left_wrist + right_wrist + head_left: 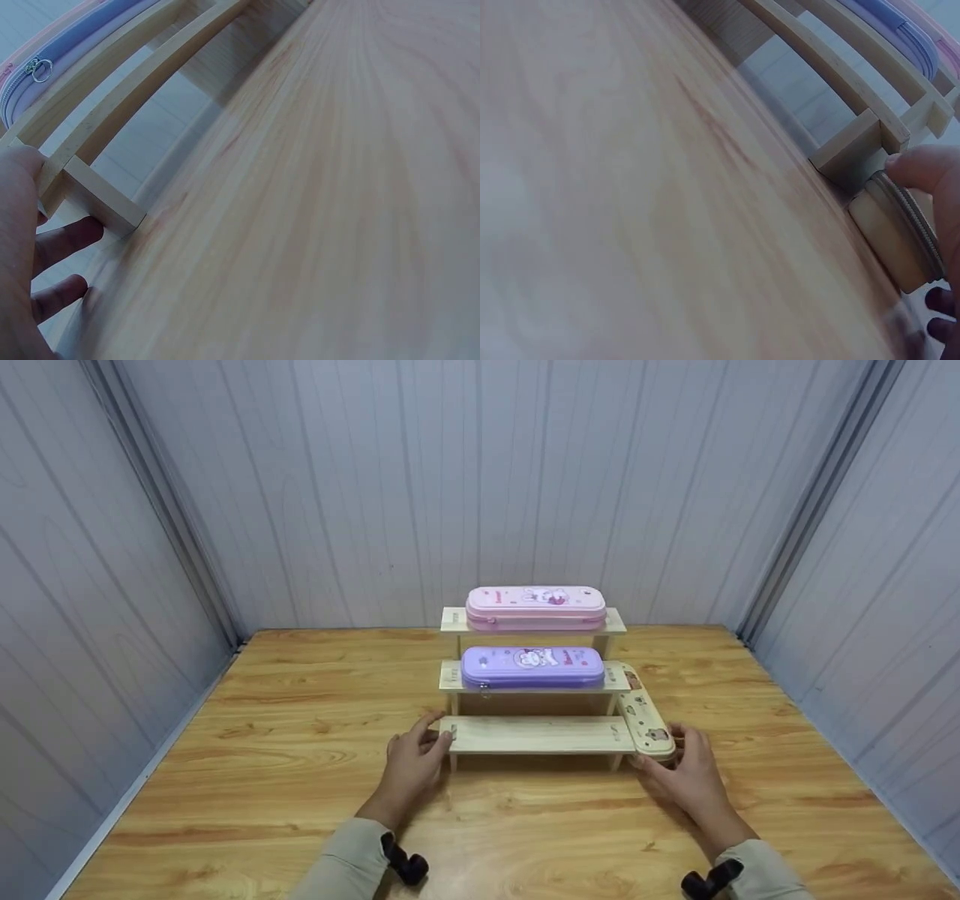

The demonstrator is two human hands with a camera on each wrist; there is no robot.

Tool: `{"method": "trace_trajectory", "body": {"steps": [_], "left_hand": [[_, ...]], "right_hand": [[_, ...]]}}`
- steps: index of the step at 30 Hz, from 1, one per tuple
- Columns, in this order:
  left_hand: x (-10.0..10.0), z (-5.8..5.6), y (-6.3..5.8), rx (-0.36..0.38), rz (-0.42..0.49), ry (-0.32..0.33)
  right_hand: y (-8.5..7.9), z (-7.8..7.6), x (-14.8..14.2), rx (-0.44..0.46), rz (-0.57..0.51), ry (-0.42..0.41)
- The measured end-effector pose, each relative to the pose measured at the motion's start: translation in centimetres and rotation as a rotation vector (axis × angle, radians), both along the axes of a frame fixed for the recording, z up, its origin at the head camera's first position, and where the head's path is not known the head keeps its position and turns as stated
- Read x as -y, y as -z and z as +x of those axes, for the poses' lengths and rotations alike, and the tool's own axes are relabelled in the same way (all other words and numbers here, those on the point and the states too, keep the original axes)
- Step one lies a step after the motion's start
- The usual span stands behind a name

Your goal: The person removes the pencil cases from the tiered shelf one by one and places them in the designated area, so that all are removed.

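Note:
A three-tier wooden display stand [536, 735] stands on the table. On its top tier lies a pink zippered pencil case [536, 607]; a purple one [532, 667] lies on the middle tier. My left hand [412, 757] holds the left end of the bare bottom tier, thumb on the board, with two fingers [67, 244] spread below by the leg. Beside the stand's right side a cream pencil case with small bear prints [645, 716] lies lengthwise on the table. My right hand [694, 772] grips its near end, thumb [922, 166] at the front corner and fingers along the right side.
The wood-grain table [315, 697] extends around the stand. Pale panel walls [465, 487] close off the back and both sides. A black strap [405, 859] sits on the left wrist and another [712, 877] on the right.

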State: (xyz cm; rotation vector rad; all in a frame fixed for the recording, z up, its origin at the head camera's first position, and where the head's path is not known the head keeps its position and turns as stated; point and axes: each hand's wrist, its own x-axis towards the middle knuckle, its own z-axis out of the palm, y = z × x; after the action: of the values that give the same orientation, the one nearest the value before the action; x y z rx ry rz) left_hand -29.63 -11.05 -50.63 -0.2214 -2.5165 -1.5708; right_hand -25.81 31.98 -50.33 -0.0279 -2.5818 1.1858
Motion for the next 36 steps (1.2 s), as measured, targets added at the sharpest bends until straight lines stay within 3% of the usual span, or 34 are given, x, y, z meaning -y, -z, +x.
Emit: {"method": "trace_trajectory", "body": {"steps": [6, 12, 22, 36], "left_hand": [[0.0, 0.1, 0.0, 0.013, 0.002, -0.001], [0.0, 0.2, 0.0, 0.014, -0.008, 0.006], [-0.2, 0.1, 0.0, -0.001, -0.023, -0.008], [-0.2, 0.3, -0.2, 0.019, -0.014, -0.017]], "right_hand": [[-0.7, -0.1, 0.1, -0.03, -0.067, -0.028], [-1.6, -0.7, 0.4, -0.076, -0.059, -0.053], [-4.2, -2.8, 1.6, -0.138, -0.083, -0.107], [-6.2, -5.4, 4.8, -0.183, -0.164, -0.161]]}}
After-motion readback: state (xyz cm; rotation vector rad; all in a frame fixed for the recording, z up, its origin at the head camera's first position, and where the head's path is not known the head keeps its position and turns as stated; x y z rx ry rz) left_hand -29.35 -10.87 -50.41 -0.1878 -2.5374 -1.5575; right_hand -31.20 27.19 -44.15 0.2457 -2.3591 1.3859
